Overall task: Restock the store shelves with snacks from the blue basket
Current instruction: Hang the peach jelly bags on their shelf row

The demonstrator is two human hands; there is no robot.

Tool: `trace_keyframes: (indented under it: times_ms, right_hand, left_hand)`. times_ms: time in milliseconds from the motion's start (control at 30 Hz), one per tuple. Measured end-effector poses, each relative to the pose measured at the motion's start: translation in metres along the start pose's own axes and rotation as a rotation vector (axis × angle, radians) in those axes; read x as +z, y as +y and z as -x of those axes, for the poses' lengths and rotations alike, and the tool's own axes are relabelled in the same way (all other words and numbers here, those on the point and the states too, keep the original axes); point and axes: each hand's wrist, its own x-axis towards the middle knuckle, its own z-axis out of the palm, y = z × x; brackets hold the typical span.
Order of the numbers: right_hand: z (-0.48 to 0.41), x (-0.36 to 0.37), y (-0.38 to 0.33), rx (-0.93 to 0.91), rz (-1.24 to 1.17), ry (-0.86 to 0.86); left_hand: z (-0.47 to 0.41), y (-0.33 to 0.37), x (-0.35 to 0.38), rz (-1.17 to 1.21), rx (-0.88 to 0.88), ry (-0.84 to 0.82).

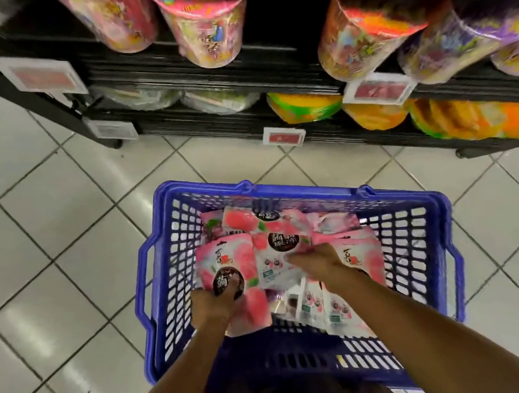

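Note:
A blue basket stands on the tiled floor below me, filled with several pink snack packets. My left hand grips one pink packet at the basket's left side, thumb over its dark round label. My right hand reaches into the middle of the basket and its fingers curl over another pink packet. More packets lie underneath and toward the near wall. Black store shelves rise just beyond the basket.
The shelves hold large clear tubs of colourful sweets, pink ones at the left and orange and purple ones at the right. Orange and green tubs sit on the lowest shelf. Price tags hang on shelf edges. White floor tiles surround the basket.

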Motion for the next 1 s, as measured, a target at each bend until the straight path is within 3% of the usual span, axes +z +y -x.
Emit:
trace_keyframes:
  times_ms: [100, 200, 300, 400, 667, 1000]
  right_hand:
    - [0.026, -0.013, 0.002, 0.090, -0.183, -0.140]
    - [0.063, -0.037, 0.012, 0.152, -0.319, -0.185]
    - [0.120, -0.062, 0.021, 0.119, -0.426, -0.231]
    - [0.191, -0.090, 0.019, -0.027, -0.591, -0.212]
    - [0.401, -0.186, -0.047, -0.434, -0.692, -0.265]
    - [0.628, -0.283, -0.151, -1.034, -0.774, -0.058]
  left_hand:
    - [0.025, -0.005, -0.008, 0.107, -0.042, -0.077]
    - [0.064, -0.001, -0.025, 0.242, 0.023, -0.110]
    - [0.114, 0.012, -0.057, 0.310, 0.026, -0.142]
    - [0.174, 0.030, -0.099, 0.320, 0.071, -0.199]
    - [0.378, 0.116, -0.231, 0.436, 0.536, -0.489]
    - [0.635, 0.221, -0.351, 0.492, 1.119, -0.319]
